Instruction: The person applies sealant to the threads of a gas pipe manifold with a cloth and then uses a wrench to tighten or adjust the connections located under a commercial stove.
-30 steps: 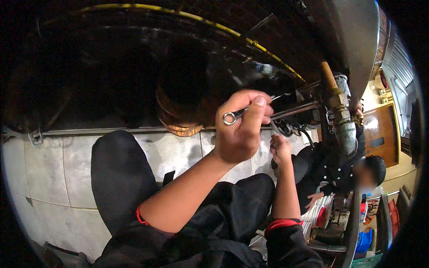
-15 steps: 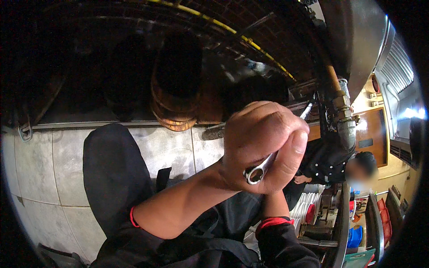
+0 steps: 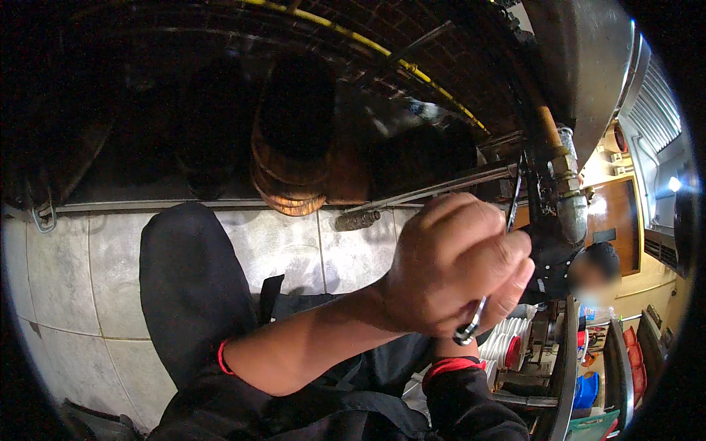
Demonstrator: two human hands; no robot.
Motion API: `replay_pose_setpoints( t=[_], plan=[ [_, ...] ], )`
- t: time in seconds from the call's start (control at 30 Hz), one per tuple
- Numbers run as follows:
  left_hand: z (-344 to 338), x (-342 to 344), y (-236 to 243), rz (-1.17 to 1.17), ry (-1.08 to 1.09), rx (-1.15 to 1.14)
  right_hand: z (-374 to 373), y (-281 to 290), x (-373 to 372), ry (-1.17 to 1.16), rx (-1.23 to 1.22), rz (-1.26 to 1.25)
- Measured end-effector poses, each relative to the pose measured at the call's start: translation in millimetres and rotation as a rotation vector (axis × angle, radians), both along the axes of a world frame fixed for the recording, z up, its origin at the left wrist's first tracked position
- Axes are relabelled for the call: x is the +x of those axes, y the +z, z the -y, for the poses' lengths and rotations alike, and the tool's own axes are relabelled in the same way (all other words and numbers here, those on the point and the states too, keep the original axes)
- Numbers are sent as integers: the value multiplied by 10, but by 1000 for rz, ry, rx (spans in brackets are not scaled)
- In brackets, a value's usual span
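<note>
My left hand (image 3: 460, 264) is closed around a metal spanner (image 3: 467, 332); its ring end juts out below my fingers. Above and to the right of the fist are a brass fitting (image 3: 562, 165) and a grey metal elbow pipe (image 3: 571, 220) on a vertical pipe. Whether the spanner touches them I cannot tell. My right forearm, with a red cuff (image 3: 452, 366), rises from below and disappears behind my left hand, which hides my right hand.
Stacked wooden buckets (image 3: 287, 195) stand in the dark space under a metal unit, beside a rail and tiled floor (image 3: 110, 279). A yellow pipe (image 3: 368, 44) runs along a brick wall. A co-worker in black (image 3: 548, 257) is at right, near stacked plates (image 3: 506, 338) and shelving.
My left fist with the spanner has moved down and to the right and is turned further over. My right hand, visible a second ago, is now hidden behind it.
</note>
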State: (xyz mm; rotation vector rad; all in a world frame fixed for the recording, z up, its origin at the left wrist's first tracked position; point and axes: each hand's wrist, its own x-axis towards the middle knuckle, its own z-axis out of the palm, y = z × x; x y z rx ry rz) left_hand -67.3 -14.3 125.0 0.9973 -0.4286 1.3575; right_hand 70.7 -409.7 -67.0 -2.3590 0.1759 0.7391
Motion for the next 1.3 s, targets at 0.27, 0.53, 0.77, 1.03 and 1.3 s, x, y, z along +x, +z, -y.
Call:
replay_pose_setpoints(
  t=[0.27,0.53,0.77,1.03,1.3],
  plan=[
    [16,-60,154,-64,16,42,-259,247,-105,-152,9,-49],
    [-255,277,110,10,-221,-166,-459,409,-161,-227,50,-49],
    [-459,897,-173,-242,-1358,-690,-418,367,-148,-224,35,-70],
    [-128,310,-146,-153,-467,-335,-489,474,-215,-66,-178,-36],
    [-156,252,16,104,-11,-83,-112,120,-5,77,-94,-11]
  ],
)
